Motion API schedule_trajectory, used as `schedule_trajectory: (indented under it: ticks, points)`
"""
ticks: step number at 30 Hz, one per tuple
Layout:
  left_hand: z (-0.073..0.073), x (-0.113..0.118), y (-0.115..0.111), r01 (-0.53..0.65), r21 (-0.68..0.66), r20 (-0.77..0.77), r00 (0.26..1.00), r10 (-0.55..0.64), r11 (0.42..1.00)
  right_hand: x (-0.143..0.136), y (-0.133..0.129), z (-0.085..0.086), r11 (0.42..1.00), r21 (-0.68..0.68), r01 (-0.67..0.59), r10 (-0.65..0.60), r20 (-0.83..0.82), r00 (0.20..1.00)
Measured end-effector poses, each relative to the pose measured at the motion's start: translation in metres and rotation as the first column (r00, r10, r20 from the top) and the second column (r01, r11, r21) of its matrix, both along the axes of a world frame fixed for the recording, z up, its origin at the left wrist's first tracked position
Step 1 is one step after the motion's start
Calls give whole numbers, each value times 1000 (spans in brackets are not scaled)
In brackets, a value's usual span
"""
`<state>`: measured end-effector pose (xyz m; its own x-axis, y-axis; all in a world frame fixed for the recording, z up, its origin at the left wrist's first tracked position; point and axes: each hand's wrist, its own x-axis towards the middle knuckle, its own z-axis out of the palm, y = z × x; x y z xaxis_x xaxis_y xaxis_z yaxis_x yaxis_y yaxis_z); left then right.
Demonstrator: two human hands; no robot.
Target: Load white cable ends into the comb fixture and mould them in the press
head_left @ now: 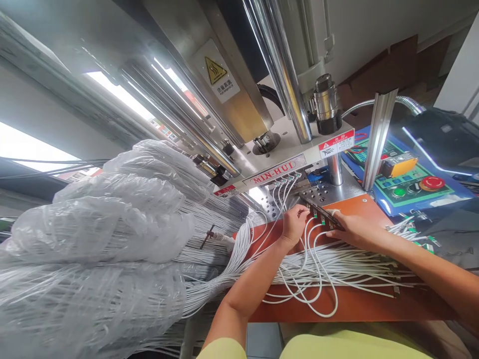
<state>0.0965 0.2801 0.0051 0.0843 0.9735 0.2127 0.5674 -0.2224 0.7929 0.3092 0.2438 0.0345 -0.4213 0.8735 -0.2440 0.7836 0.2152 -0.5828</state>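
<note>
L hand [295,223] & R hand [350,230] pinch narrow dark metal fixture bar [321,213] mid-bench near press, few thin white cables [310,269] seated w/ green tips, big loose bundle left unloaded.

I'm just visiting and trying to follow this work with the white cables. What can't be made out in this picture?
- Head view: the grip of the left hand and right hand on the dark strip; the fingers cover it.
- The cable ends under the press: too small.
- The cable bundle on the left: blurred by plastic wrap.
- The control panel: labels too small, partly behind a metal post.
</note>
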Motion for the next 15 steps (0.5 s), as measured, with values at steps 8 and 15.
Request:
schedule_trajectory:
  ticks: [8, 15]
  points:
    - [-1, -3, 6, 31, 104, -133, 991, -17, 994, -30, -8, 15, 979, 186, -86, -3, 433, 901]
    - [-3, -4, 13, 71, 16, -85, 994, -70, 997, -27, -5, 18, 960, 179, -216, 87, 543, 835]
